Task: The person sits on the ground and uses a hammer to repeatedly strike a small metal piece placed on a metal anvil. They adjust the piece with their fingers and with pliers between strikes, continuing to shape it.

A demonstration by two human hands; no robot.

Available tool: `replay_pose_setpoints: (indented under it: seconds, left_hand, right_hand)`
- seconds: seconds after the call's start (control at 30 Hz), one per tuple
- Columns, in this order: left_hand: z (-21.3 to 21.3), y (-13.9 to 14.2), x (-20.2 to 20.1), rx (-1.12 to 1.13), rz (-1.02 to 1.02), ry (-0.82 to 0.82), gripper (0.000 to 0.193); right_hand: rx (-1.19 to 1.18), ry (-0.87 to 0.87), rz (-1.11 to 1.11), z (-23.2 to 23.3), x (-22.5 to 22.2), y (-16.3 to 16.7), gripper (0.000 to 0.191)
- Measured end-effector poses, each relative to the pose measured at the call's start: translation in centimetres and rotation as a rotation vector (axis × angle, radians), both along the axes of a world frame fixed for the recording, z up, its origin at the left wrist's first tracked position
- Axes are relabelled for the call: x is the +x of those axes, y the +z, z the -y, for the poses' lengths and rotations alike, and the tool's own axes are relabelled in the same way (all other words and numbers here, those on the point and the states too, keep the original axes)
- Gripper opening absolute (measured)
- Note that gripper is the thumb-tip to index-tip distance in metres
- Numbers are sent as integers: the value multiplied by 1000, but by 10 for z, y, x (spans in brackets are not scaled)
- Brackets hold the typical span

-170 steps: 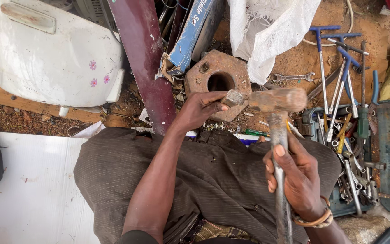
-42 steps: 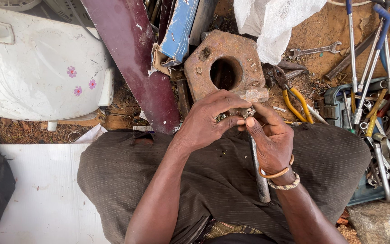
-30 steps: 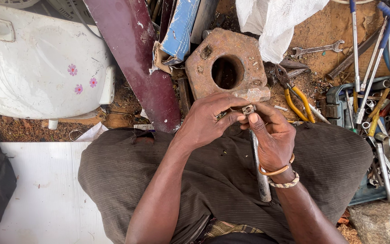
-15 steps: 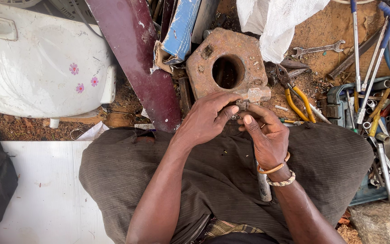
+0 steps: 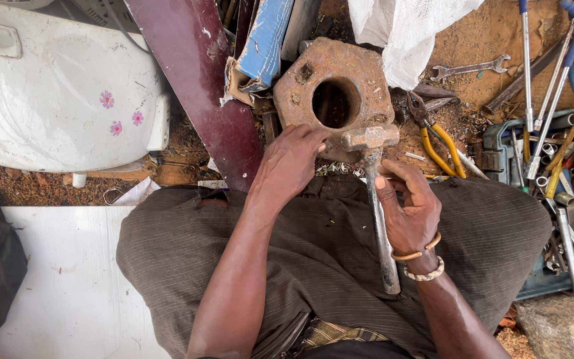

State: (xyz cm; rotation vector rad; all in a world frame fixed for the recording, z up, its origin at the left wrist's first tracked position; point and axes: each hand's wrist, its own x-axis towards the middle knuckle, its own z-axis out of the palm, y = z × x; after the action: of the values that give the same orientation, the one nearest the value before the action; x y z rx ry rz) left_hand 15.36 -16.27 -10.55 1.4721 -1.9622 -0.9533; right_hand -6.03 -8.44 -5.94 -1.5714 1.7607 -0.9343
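Looking down from the head camera, the right hand [image 5: 410,209] is gripping a rusty hammer [image 5: 375,193] high on its metal handle, fingers wrapped round the shaft with the thumb lying along it, so the head is sitting just above the near edge of a heavy rusted metal block [image 5: 335,93] with a round hole through its middle. The left hand [image 5: 291,163] is resting at that same near edge, fingers curled and bunched toward the hammer head; they are probably pinching some small part against the block, but it is hidden behind the fingertips and cannot be made out. The block is lying on the dirt just beyond the person's knees, between a dark red panel [image 5: 200,86] on its left and yellow-handled pliers [image 5: 436,139] on its right. A torn blue cardboard box [image 5: 264,43] is leaning behind it, a white sack [image 5: 403,30] is draped at its far corner, and a white appliance shell [image 5: 54,93] with small flower marks is lying well off to the left. A pile of wrenches and sockets [image 5: 553,159] is spreading along the right side. For working this well, the choked-up grip is suiting short, controlled taps rather than full swings; my judgement is that the left fingers are sitting very near the striking face, so keeping them low and to the side, and keeping the hammer face square to the block, matters most here.
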Motion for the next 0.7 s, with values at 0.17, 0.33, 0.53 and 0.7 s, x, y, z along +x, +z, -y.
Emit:
replay_pose_setpoints:
  seconds: [0.17,0.33,0.53,0.7]
  left_hand:
    - [3,-4,2,-48,156,63,28]
    - [2,-2,5,-89,154,58,47]
    - [-2,-10,5,-76,79,89,20]
    - [-3,-11,15,-133,17,165,20]
  right_hand:
    - [175,-34,-46,-6,-22,-16,51]
    - [755,-84,580,-8,-30,-47,55]
    - [842,-117,644,-14,-26,-50,53]
    - [816,-126,767,-12,-22,-33,49]
